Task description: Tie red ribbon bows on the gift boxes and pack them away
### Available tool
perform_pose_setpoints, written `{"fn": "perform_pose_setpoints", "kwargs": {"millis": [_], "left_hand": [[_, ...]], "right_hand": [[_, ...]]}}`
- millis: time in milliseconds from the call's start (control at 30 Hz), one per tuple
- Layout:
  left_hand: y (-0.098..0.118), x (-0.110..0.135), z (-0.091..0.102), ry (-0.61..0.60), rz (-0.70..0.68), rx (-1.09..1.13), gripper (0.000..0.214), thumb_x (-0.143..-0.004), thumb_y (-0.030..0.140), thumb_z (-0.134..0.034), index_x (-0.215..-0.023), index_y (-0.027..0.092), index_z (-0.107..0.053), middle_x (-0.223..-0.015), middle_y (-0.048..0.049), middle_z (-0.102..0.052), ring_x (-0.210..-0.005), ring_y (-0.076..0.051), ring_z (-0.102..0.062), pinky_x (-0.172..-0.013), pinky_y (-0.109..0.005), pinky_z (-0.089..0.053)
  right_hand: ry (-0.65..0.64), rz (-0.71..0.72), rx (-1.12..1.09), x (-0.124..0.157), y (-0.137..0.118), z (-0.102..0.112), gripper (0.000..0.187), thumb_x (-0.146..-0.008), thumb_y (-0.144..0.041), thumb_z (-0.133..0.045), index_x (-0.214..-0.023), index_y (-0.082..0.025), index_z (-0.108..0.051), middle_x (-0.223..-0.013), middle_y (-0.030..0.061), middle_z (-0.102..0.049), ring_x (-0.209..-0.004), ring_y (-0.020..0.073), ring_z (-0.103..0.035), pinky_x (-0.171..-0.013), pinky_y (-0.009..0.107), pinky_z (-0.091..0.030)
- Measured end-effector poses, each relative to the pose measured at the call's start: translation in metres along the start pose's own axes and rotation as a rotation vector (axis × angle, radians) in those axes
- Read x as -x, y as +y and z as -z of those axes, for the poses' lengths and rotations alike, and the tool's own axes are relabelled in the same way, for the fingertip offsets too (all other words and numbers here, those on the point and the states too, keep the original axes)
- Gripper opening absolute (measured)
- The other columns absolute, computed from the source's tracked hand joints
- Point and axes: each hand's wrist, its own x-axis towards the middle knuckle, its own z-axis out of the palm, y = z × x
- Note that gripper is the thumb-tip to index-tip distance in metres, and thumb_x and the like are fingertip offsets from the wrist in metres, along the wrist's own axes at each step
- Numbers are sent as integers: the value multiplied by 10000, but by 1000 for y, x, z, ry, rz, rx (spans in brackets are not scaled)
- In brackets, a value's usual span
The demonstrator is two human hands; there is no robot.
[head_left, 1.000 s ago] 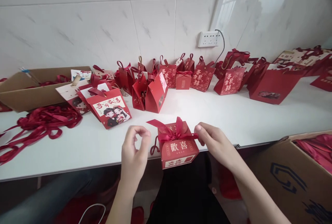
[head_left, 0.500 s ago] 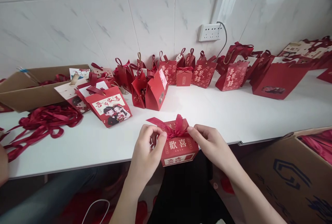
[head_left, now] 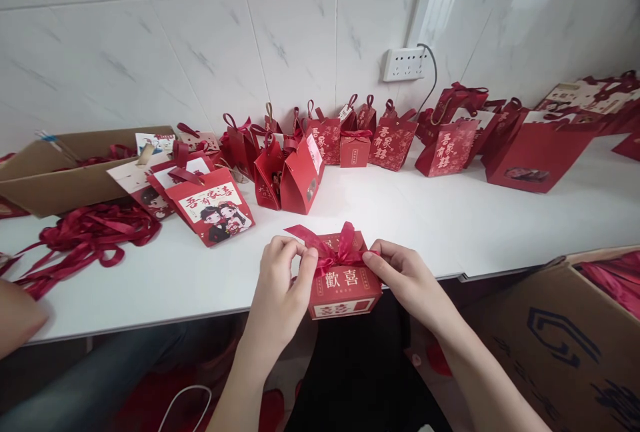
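A small red gift box [head_left: 344, 289] with gold lettering stands at the front edge of the white table [head_left: 440, 219]. A red ribbon bow [head_left: 336, 252] sits on its top. My left hand [head_left: 283, 289] pinches the left side of the bow between thumb and forefinger. My right hand [head_left: 407, 277] pinches the bow's right side. Both hands are closed on the ribbon.
Many red gift bags [head_left: 395, 142] stand along the tiled wall. A bag with a cartoon couple [head_left: 213, 209] lies left of centre. Loose red ribbons [head_left: 80, 239] lie at the left by an open cardboard box [head_left: 60, 175]. Another carton [head_left: 575, 339] stands at lower right. Someone else's arm [head_left: 17, 315] shows at the left edge.
My left hand has come in from the left and taken hold of the bow. My right hand has slid closer to the knot. Another person's arm has entered at the left edge.
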Motion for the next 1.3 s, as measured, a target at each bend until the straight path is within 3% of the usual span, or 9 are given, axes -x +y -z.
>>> {"fn": "perform_pose_setpoints", "kwargs": {"millis": [100,233,567,733,933,1167,1300], "left_hand": [[0,0,2,25,-30,-63,243,-885,406,-421,-744,230,-511,-921,-19,-506,-985,-223,-484,-910,-386,-344],[2,-1,1,-13,-34,-25,208,-840,387,-491,-716,225,-528,-946,-28,-509,-1001,-225,-492,-884,-373,-375],[4,3,0,-29,-169,96,122,-866,308,-521,-778,223,-516,-810,5,-523,-775,-157,-518,-759,-298,-408],[0,2,-2,3,-140,183,144,-862,306,-540,-759,215,-499,-775,9,-503,-715,-141,-494,-670,-265,-401],[-3,0,-2,-85,-113,380,194,-864,314,-554,-725,208,-470,-754,16,-513,-734,-126,-489,-671,-228,-400],[0,-2,0,-117,-97,283,223,-886,383,-519,-759,205,-562,-696,21,-534,-657,-121,-488,-605,-232,-370],[1,-3,2,-146,-134,252,269,-908,378,-467,-712,200,-517,-698,6,-487,-657,-137,-461,-599,-259,-349]], "right_hand": [[-10,1,2,0,0,0,365,-876,-469,-483,-657,-181,-435,-627,-33,-430,-594,103,-384,-552,235,-296],[-13,1,-17,0,0,1,359,-874,-465,-490,-664,-179,-439,-635,-34,-435,-596,100,-389,-556,231,-306],[-3,9,-2,1,0,1,368,-874,-478,-487,-661,-182,-441,-626,-34,-428,-579,100,-386,-539,228,-302],[-6,13,-1,1,-1,0,357,-883,-464,-473,-666,-183,-444,-630,-30,-424,-582,103,-387,-541,233,-304],[-13,1,14,1,-1,-1,351,-889,-454,-470,-672,-179,-440,-632,-33,-426,-592,100,-377,-544,231,-293],[-8,-4,16,1,-1,0,367,-870,-484,-487,-667,-180,-446,-627,-33,-430,-576,101,-382,-533,230,-297],[-4,-3,20,1,-1,0,375,-868,-492,-485,-658,-184,-439,-620,-35,-424,-568,101,-380,-527,230,-297]]}}
